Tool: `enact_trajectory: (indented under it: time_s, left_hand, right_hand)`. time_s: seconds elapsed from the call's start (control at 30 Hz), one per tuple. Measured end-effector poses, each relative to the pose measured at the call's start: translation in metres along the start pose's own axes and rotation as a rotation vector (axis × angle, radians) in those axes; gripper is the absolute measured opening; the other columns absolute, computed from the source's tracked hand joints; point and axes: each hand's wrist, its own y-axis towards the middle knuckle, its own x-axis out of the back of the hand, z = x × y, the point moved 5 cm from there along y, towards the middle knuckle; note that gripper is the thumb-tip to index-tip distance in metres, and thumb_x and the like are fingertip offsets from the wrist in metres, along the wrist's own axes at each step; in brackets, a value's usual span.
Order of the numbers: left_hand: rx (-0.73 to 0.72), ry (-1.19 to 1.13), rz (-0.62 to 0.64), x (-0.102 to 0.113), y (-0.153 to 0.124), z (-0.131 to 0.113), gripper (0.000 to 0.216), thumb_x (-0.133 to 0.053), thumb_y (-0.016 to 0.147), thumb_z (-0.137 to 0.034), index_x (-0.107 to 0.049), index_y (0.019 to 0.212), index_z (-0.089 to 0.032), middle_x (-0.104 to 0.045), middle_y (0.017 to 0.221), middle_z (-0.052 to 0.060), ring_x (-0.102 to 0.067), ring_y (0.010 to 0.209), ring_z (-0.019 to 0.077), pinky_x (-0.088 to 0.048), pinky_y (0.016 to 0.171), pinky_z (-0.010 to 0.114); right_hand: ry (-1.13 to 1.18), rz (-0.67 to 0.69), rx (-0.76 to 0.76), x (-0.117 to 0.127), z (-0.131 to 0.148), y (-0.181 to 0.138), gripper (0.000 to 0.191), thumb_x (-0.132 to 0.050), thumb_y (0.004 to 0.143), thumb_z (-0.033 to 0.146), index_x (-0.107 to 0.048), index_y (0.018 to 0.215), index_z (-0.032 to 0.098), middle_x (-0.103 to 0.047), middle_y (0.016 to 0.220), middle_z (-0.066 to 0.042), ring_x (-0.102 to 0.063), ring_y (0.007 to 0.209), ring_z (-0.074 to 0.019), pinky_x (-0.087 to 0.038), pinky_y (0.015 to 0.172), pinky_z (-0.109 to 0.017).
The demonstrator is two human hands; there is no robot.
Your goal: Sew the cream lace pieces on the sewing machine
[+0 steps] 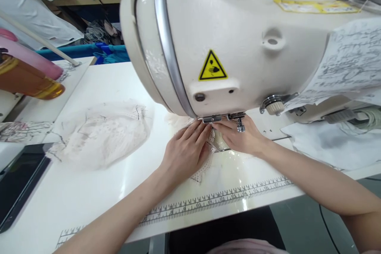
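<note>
Past the printed ruler (214,200) on the tabletop (104,190) edge, a small lace piece (205,170) lies flat, its long axis running away toward the presser foot (212,119). The left hand (186,152) presses on it, its grip open and flat. The right hand (241,139) rests on its right edge, nearer the foot, and whether its grip pinches the cloth cannot be told. Farther left lies a heap of lace (101,135).
</note>
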Motion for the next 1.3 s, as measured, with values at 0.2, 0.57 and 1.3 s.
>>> enact_trajectory:
  time_s: [0.2,0.57,1.3]
  left_hand:
    - [-0.092,0.002,-0.006,0.034,0.003,-0.008,0.027,-0.046,0.091,-0.018,-0.062,0.113,-0.014,-0.067,0.116,0.010,-0.062,0.106,0.0251,-0.052,0.083,0.039]
    - [-0.359,-0.045,0.007,0.057,-0.074,-0.019,0.030,-0.051,0.086,-0.005,-0.059,0.111,-0.020,-0.070,0.108,0.005,-0.065,0.097,0.0190,-0.052,0.069,0.028]
    - [-0.228,0.118,-0.061,0.027,0.003,0.000,0.032,-0.039,0.081,0.002,-0.061,0.075,-0.020,-0.053,0.054,-0.004,-0.048,0.050,0.0124,-0.039,0.056,0.029]
  right_hand:
    - [0.003,0.016,0.065,0.007,0.011,-0.002,0.029,-0.041,0.081,0.005,-0.063,0.090,0.020,-0.070,0.098,0.002,-0.057,0.074,-0.0125,-0.038,0.081,-0.032]
    - [0.148,0.056,0.155,0.001,0.011,-0.006,0.032,-0.041,0.074,0.001,-0.060,0.095,0.017,-0.067,0.094,0.000,-0.054,0.088,-0.0142,-0.040,0.072,-0.029]
    - [0.183,0.083,0.035,-0.004,0.011,-0.005,0.024,-0.048,0.086,0.012,-0.063,0.101,0.024,-0.068,0.102,0.001,-0.058,0.085,-0.0142,-0.039,0.069,-0.030]
